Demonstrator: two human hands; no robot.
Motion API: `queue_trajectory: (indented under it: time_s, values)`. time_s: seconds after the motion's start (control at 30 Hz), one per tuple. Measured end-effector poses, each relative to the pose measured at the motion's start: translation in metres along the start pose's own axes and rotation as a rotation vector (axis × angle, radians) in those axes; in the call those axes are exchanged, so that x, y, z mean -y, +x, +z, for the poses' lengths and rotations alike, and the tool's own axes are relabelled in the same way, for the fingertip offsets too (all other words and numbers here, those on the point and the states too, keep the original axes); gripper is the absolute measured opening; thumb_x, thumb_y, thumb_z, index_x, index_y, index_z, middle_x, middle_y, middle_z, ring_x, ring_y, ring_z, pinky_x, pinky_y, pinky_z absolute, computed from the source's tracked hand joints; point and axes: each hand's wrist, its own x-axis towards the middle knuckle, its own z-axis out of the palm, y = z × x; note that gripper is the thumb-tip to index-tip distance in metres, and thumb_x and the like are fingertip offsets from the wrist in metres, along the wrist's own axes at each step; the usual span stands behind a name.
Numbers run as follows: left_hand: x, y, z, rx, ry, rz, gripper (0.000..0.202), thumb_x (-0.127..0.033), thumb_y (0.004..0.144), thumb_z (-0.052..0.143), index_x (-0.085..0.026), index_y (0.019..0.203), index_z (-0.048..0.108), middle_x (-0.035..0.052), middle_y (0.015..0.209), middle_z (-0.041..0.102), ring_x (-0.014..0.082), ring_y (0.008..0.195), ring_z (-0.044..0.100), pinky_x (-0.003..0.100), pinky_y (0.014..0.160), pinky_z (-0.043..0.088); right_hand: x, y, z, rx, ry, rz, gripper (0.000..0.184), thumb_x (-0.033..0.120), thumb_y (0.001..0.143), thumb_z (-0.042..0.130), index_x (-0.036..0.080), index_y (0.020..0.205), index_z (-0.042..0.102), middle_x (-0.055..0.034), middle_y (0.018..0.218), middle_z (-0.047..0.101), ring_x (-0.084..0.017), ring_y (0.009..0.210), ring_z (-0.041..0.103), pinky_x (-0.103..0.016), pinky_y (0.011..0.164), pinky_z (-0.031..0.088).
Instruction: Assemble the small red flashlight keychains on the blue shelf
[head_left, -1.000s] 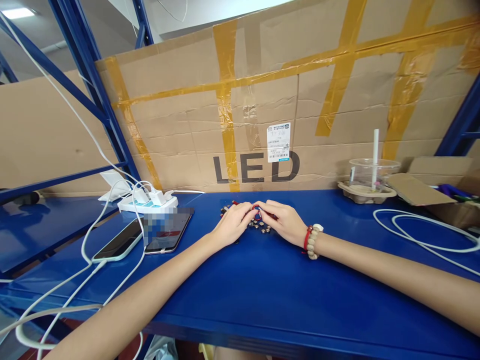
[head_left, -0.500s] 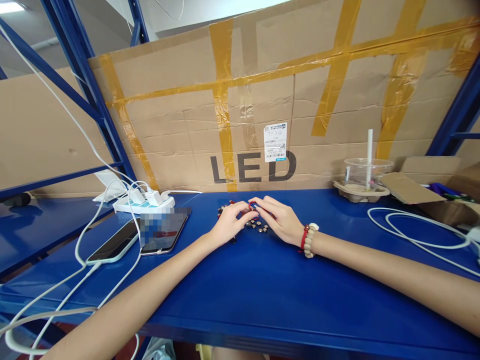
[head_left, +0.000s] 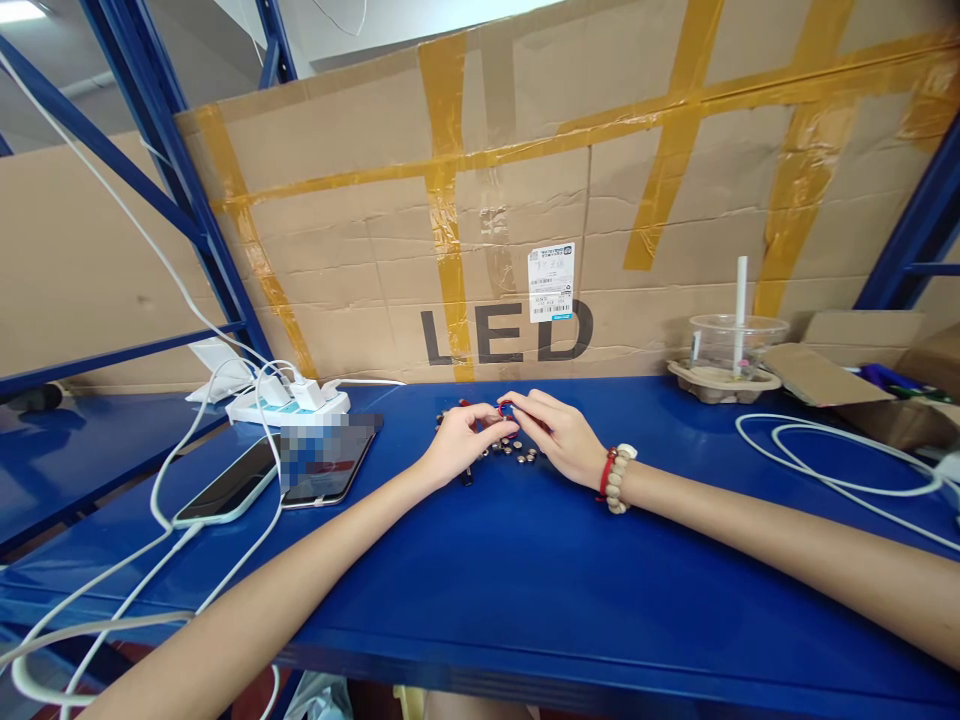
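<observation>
My left hand (head_left: 457, 445) and my right hand (head_left: 559, 435) meet fingertip to fingertip at the middle of the blue shelf (head_left: 525, 590). Both pinch a small red and blue part (head_left: 505, 409) between them. Under and around the fingers lie several small silvery button-like pieces (head_left: 517, 455). My right wrist wears a bead bracelet (head_left: 619, 478) and a red cord.
Two phones (head_left: 285, 470) lie at the left, cabled to a white power strip (head_left: 289, 403). A large taped cardboard box marked LED (head_left: 525, 200) stands behind. At the right sit a clear plastic cup with a straw (head_left: 731, 350), a white cable loop (head_left: 832, 455) and cardboard scraps.
The view shifted slightly to the right. My hands stay together on the small part, with only slight finger movement.
</observation>
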Motion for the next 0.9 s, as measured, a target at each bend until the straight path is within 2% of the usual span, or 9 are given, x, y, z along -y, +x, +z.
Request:
queue_trajectory:
  time_s: [0.3,0.57,0.8,0.9]
  values:
    - [-0.0034,-0.0017,0.0016,0.012,0.006,0.012,0.024,-0.034,0.072,0.059,-0.011,0.066,0.06,-0.0022,0.059,0.054,0.0079,0.054,0.042,0.02,0.055,0.034,0.0007,0.0001,0.0012,0.028,0.042,-0.011,0.032,0.031,0.092,0.031,0.023,0.114,0.052,-0.0037,0.082,0.054,-0.014,0.073,0.053,-0.025,0.073,0.043]
    - [-0.0019,-0.0018,0.0007,0.017,0.014,-0.002,0.026,-0.036,0.071,0.06,-0.011,0.061,0.059,-0.0016,0.058,0.055,0.0084,0.055,0.044,0.021,0.057,0.036,0.0018,-0.0002,0.0013,0.027,0.021,-0.009,0.032,0.031,0.092,0.031,0.023,0.113,0.054,-0.0034,0.079,0.053,-0.013,0.071,0.053,-0.025,0.07,0.044]
    - [0.0025,-0.0012,0.0017,0.066,-0.117,-0.06,0.03,-0.039,0.073,0.058,-0.01,0.066,0.06,0.0001,0.06,0.057,0.0086,0.056,0.047,0.021,0.056,0.037,0.0011,0.0,0.0018,0.03,0.002,-0.001,0.031,0.029,0.091,0.031,0.024,0.113,0.053,-0.0029,0.08,0.05,-0.014,0.073,0.052,-0.025,0.072,0.043]
    - [0.0033,-0.0006,0.0022,0.03,-0.133,-0.041,0.029,-0.038,0.071,0.06,-0.01,0.066,0.062,0.0012,0.062,0.059,0.01,0.058,0.05,0.022,0.058,0.039,0.0011,0.0008,0.0024,0.015,0.007,0.021,0.03,0.029,0.091,0.032,0.024,0.112,0.053,-0.0028,0.08,0.051,-0.013,0.072,0.052,-0.025,0.071,0.043]
